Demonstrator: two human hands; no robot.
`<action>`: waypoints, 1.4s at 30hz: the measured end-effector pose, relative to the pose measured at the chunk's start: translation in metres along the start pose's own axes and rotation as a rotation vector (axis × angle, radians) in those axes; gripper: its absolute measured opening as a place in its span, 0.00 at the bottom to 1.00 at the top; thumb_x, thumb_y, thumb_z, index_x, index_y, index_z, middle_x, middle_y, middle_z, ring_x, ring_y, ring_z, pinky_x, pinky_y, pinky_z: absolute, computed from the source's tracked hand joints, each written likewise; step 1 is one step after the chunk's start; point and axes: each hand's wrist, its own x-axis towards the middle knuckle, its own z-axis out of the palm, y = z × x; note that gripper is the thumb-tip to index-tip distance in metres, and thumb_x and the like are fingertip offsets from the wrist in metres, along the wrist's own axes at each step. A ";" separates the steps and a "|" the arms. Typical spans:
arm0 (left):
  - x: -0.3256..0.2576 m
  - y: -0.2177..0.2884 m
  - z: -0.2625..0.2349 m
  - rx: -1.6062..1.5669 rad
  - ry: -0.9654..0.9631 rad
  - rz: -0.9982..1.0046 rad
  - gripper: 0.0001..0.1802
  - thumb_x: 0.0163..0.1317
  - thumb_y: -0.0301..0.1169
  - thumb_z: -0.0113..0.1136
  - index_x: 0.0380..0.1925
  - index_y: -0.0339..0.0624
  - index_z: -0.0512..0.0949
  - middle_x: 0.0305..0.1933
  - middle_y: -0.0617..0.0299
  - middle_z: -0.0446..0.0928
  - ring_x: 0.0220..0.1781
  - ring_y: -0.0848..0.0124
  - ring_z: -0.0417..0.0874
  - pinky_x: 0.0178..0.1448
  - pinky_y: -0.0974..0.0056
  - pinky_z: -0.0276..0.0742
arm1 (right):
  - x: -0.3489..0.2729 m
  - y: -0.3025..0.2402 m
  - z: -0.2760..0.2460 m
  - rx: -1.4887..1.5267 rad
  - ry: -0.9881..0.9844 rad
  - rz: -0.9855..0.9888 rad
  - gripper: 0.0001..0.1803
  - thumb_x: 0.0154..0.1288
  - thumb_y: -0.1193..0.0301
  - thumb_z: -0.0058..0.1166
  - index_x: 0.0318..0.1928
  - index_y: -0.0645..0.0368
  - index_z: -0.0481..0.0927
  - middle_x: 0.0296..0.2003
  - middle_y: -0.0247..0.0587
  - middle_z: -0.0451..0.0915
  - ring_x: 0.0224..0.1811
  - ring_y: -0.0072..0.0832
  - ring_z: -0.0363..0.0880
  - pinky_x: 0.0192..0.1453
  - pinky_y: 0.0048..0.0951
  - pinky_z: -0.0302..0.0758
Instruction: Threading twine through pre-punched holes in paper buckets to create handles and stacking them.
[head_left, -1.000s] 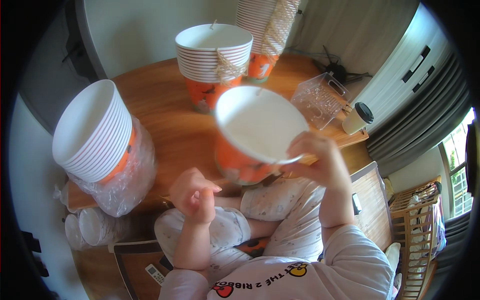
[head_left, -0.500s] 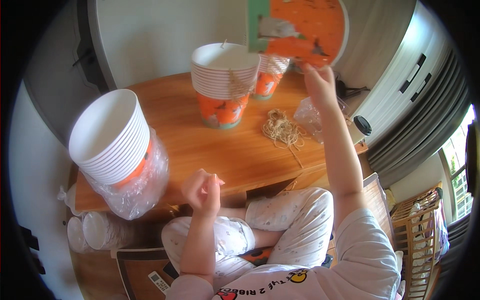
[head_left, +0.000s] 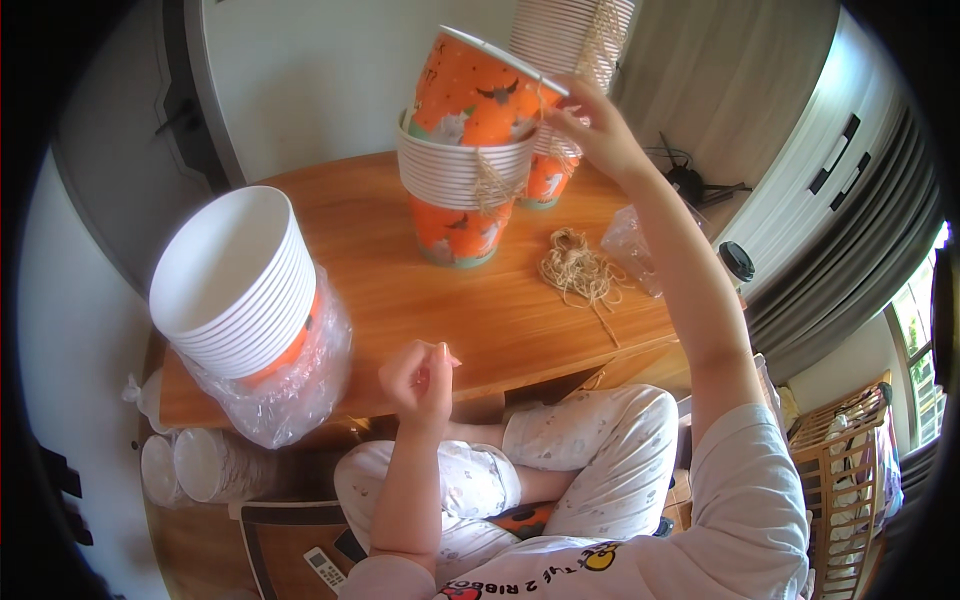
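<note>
Since the earlier frame, the bucket (head_left: 480, 95) had been brought from the upper right to the middle stack (head_left: 465, 170) on the worktop (head_left: 350, 250). It stood tilted, rim sloping down to the right, its base in the mouth of the top bucket. Its wall was smooth, tapered and orange, printed with dark bats and pale shapes; the rim was white and rolled. The right hand (head_left: 592, 125) was clamped on that rim. The left hand (head_left: 418, 382) was curled, fingers and thumb together; contents could not be determined. Coarse, fibrous twine (head_left: 575, 265) lay in a tangled heap. Thin, crinkled clear plastic (head_left: 285, 400) wrapped the left-hand stack (head_left: 235, 280).
</note>
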 end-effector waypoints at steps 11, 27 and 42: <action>0.000 -0.006 0.002 0.036 -0.030 0.041 0.16 0.66 0.25 0.55 0.17 0.35 0.74 0.17 0.64 0.74 0.20 0.81 0.69 0.26 0.73 0.60 | 0.019 -0.004 -0.021 -0.199 -0.044 -0.193 0.18 0.67 0.69 0.60 0.55 0.59 0.78 0.54 0.35 0.79 0.56 0.27 0.75 0.62 0.30 0.69; 0.000 -0.005 0.004 0.097 -0.061 0.040 0.15 0.62 0.25 0.60 0.16 0.36 0.73 0.16 0.61 0.73 0.17 0.74 0.71 0.23 0.70 0.61 | 0.000 -0.047 0.010 -0.040 -0.191 -0.063 0.10 0.66 0.70 0.60 0.46 0.58 0.85 0.40 0.41 0.85 0.44 0.33 0.81 0.48 0.33 0.77; 0.001 -0.004 0.004 0.077 -0.064 0.025 0.14 0.62 0.25 0.60 0.17 0.35 0.75 0.16 0.61 0.73 0.17 0.73 0.72 0.23 0.69 0.61 | -0.002 -0.049 0.022 -0.229 -0.030 -0.411 0.10 0.63 0.72 0.62 0.44 0.54 0.87 0.34 0.36 0.87 0.38 0.34 0.81 0.44 0.36 0.78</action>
